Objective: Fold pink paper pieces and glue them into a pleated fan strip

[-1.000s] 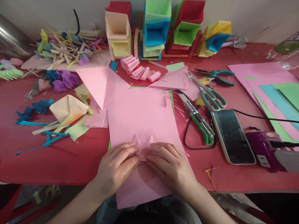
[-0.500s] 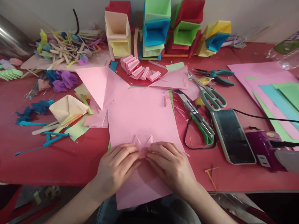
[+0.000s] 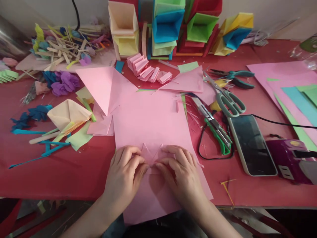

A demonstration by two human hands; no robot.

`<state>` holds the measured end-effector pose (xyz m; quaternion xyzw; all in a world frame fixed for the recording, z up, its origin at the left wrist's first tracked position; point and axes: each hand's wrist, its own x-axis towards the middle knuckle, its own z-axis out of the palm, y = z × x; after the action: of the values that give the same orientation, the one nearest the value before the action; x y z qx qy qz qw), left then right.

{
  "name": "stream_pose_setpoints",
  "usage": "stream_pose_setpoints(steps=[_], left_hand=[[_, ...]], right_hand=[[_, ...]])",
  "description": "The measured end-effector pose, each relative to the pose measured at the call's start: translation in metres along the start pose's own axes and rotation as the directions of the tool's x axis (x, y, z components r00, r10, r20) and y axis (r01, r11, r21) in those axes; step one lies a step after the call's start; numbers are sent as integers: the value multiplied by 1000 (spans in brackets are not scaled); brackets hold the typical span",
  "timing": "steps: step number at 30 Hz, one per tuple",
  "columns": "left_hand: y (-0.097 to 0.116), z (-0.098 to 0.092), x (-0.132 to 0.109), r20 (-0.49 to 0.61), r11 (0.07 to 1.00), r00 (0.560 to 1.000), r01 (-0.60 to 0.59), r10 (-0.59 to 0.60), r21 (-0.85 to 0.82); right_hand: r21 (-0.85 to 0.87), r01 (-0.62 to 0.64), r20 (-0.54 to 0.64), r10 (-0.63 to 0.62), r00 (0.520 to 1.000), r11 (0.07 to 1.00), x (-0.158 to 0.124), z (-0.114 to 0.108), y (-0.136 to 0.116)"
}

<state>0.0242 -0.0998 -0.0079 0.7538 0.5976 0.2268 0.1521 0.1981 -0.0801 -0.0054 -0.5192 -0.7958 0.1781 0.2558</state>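
Note:
A small folded piece of pink paper (image 3: 152, 155) lies over a large pink sheet (image 3: 151, 122), with two pointed corners standing up along its far edge. My left hand (image 3: 127, 172) grips its left side, thumb and fingers bent and pressed together. On the right side my right hand (image 3: 177, 170) pinches the same piece, its thumb close to the left thumb at the middle. The fingers cover both ends of the folded paper. Beneath them the large sheet reaches over the table's near edge.
Scissors (image 3: 229, 99), a green utility knife (image 3: 214, 127), pliers (image 3: 235, 77) and a phone (image 3: 253, 145) lie to the right. Folded pink strips (image 3: 138, 64) and colourful paper boxes (image 3: 168, 26) stand behind. Purple paper flowers (image 3: 65, 82) and a cream folded paper (image 3: 68, 114) lie left.
My fingers have drawn back outward from the middle, showing more of the folded paper, and my thumbs now press near its lower edge. The view has shifted slightly.

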Motion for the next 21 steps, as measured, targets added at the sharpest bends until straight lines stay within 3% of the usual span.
stream_pose_setpoints(steps=[10, 17, 21], left_hand=[[-2, 0, 1, 0, 997, 1000, 26, -26, -74], [-9, -6, 4, 24, 987, 986, -162, 162, 2], [-14, -7, -1, 140, 914, 917, -389, 373, 114]], right_hand=[[5, 22, 7, -22, 1000, 1000, -2, -1, 3], [2, 78, 30, -78, 996, 997, -2, -5, 6], [-30, 184, 51, -182, 982, 982, -6, -5, 8]])
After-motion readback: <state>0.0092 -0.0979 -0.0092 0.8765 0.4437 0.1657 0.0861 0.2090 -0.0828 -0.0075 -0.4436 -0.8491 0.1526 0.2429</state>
